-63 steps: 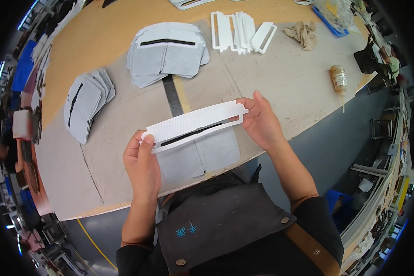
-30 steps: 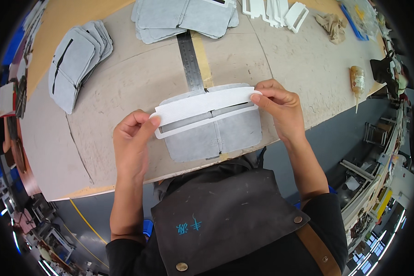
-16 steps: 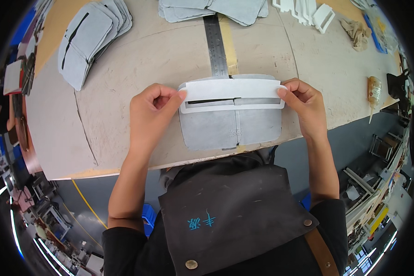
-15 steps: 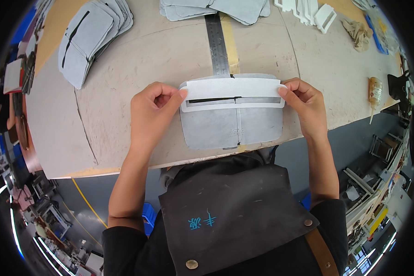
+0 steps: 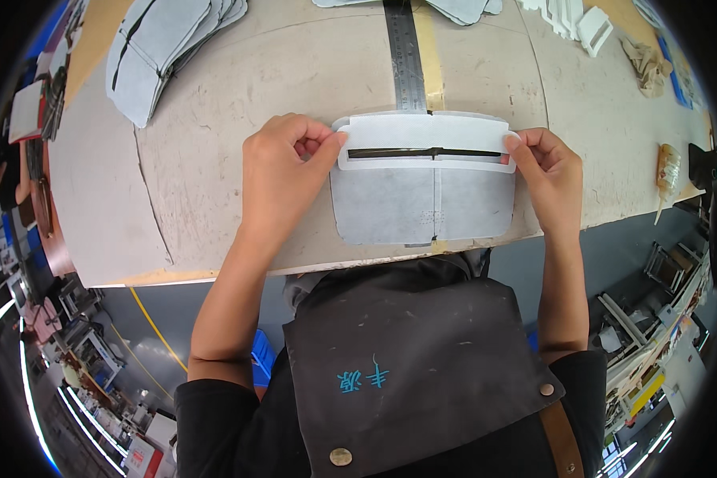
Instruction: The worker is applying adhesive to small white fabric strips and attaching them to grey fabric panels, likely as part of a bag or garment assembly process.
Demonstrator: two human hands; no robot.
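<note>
Lettering [image 5: 363, 378] on apron [image 5: 422, 323], white frame [image 5: 426, 127] clamped within grip of left hand [image 5: 285, 171] and right hand [image 5: 553, 177]

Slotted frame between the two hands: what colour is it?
The frame is white, clearest in the head view.

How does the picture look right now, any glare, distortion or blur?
In the head view, fisheye distortion bends the table's near edge and the corners go black; bright light tubes streak the lower left; surroundings near the rim look stretched; the left hand, right hand and white slotted piece look reasonably sharp, with only soft shadows.
</note>
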